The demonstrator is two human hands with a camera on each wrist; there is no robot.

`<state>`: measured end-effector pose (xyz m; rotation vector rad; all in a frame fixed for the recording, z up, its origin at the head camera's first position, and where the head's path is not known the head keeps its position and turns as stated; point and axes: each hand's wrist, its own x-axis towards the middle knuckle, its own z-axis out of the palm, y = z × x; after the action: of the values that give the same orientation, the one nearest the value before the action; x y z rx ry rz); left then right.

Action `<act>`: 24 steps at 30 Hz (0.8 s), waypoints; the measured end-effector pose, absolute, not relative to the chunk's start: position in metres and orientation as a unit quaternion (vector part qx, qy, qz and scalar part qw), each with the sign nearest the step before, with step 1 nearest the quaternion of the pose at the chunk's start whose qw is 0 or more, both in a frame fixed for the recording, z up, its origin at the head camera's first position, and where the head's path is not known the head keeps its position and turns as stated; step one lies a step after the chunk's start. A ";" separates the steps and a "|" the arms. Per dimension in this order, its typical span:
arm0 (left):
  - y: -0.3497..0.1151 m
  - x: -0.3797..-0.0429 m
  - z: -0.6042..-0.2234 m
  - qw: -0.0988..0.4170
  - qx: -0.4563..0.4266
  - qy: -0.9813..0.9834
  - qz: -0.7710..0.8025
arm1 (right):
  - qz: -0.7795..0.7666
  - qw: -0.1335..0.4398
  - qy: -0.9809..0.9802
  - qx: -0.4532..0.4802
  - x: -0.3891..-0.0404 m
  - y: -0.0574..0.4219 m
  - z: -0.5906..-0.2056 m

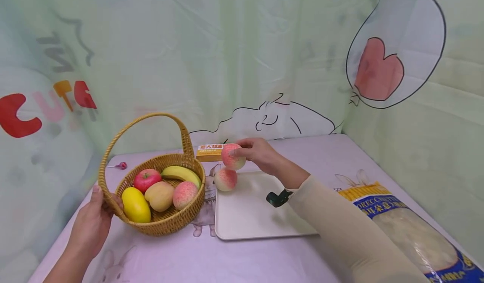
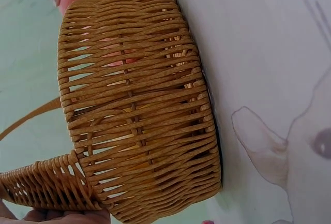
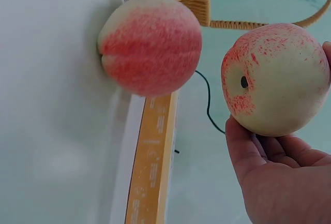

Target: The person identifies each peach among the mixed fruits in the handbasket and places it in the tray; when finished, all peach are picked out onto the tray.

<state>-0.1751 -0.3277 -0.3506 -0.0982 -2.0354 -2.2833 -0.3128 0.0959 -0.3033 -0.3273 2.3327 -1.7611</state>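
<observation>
My left hand grips the lower end of the handle on a wicker basket. Inside it lie a red apple, a banana, a yellow mango-like fruit, a yellow-orange fruit and a pink peach. With fingers and thumb, my right hand holds another peach above the tray's far left corner. Just below it, a further peach sits on that corner of the white tray. The left wrist view is mostly basket side.
Behind the peaches lies a yellow-orange box. A wrapped lollipop is left of the basket, near the back. At the right lies a large blue and yellow pasta bag. Printed curtains enclose the table.
</observation>
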 end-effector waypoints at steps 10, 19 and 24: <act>-0.328 -0.174 -0.347 0.026 -0.011 -0.681 -0.731 | -0.577 0.100 0.807 -0.074 -0.316 0.113 -0.324; -0.327 -0.173 -0.346 0.022 -0.001 -0.679 -0.734 | -0.577 0.100 0.809 -0.054 -0.322 0.124 -0.341; -0.326 -0.172 -0.347 0.023 -0.007 -0.675 -0.737 | -0.584 0.110 0.803 -0.046 -0.321 0.127 -0.349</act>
<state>-0.1725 -0.3263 -0.3470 -0.0231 -2.0904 -2.2824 -0.3213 0.1269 -0.3489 -0.1342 2.3602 -1.7161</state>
